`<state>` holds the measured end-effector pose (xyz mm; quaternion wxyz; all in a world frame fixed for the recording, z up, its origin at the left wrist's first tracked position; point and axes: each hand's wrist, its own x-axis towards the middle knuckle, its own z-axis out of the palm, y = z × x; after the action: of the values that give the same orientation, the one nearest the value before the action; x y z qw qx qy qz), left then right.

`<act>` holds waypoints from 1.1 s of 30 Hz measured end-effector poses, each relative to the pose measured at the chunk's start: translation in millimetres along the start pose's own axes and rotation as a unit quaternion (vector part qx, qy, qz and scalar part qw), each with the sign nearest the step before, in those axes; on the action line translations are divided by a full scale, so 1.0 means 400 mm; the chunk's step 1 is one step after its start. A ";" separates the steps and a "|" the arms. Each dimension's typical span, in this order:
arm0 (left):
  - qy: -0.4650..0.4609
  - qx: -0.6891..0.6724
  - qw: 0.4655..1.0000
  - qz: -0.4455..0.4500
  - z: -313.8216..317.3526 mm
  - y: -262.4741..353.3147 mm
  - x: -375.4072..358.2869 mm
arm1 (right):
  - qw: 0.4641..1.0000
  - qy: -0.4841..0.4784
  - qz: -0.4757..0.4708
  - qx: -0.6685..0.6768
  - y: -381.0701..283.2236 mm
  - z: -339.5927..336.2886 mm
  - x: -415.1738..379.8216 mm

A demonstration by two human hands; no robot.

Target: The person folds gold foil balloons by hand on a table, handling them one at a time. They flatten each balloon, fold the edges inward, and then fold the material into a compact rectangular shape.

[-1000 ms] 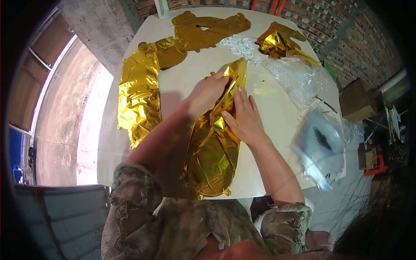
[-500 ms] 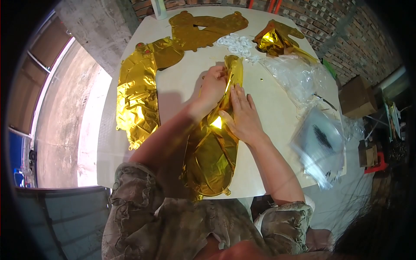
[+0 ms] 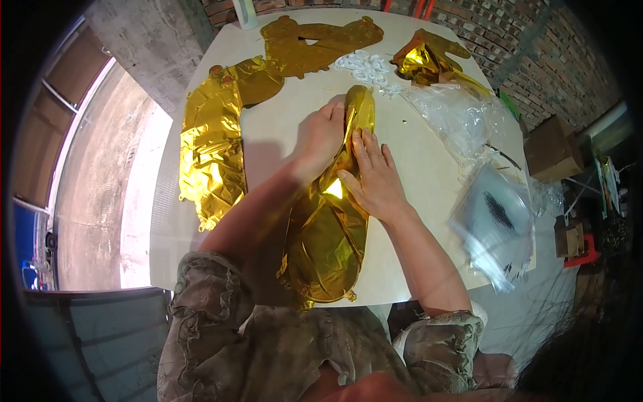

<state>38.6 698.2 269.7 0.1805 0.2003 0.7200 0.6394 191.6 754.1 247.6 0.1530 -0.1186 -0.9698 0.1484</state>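
A shiny gold foil piece (image 3: 328,248) lies lengthwise on the pale table in front of me, its upper part folded narrow. At the left edge of that narrow part is my left hand (image 3: 323,137), its fingers bent against the foil; what the fingertips grip is hidden. My right hand (image 3: 376,171) rests flat on the foil's right side with its fingers stretched out. The foil's wide, rounded lower end reaches the table's near edge and is untouched.
More gold foil (image 3: 211,147) lies at the left, with a flat foil sheet (image 3: 295,50) behind. White coiled strips (image 3: 365,67), crumpled foil (image 3: 422,63) and clear plastic (image 3: 455,117) are at the back right. Transparent bags (image 3: 495,221) lie at the right edge.
My left hand has shifted slightly left and down, its fingers tucked closer to the foil edge. My right hand has barely moved.
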 end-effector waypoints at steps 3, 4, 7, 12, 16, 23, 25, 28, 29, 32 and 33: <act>0.005 0.010 1.000 0.018 0.005 -0.001 -0.013 | 1.000 0.002 -0.003 -0.003 0.000 0.000 -0.001; 0.003 0.016 0.999 0.036 0.008 -0.017 -0.007 | 1.000 0.002 -0.003 -0.003 0.001 0.002 -0.001; 0.017 0.021 0.996 0.084 0.015 -0.013 -0.017 | 1.000 0.006 -0.009 -0.012 0.003 0.005 -0.002; 0.026 0.082 0.990 0.110 0.001 -0.006 -0.010 | 1.000 0.012 -0.011 -0.011 0.003 0.006 -0.001; -0.025 0.032 0.998 -0.052 -0.036 0.045 -0.017 | 1.000 0.011 -0.006 -0.002 0.001 0.002 -0.001; -0.208 -0.010 0.978 -0.012 -0.090 0.012 0.008 | 1.000 -0.001 -0.001 -0.006 -0.002 0.002 -0.001; -0.217 -0.008 0.976 0.002 -0.095 -0.023 0.043 | 1.000 -0.004 -0.001 -0.001 -0.002 0.001 -0.001; -0.215 0.042 0.975 0.047 -0.100 -0.048 0.061 | 1.000 -0.010 -0.007 0.002 0.002 0.001 -0.002; -0.203 0.092 0.972 0.076 -0.101 -0.050 0.060 | 1.000 -0.017 -0.010 -0.018 0.002 0.000 -0.001; -0.200 0.119 0.951 0.206 -0.108 -0.065 0.057 | 0.998 -0.032 -0.013 -0.047 -0.003 -0.002 0.000; -0.198 0.118 0.951 0.205 -0.107 -0.079 0.061 | 0.998 -0.037 -0.012 -0.057 -0.005 -0.002 0.000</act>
<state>-6.3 671.3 243.2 0.1594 0.4865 0.6834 0.5205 191.4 752.5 249.1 0.1118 -0.1104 -0.9830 0.0952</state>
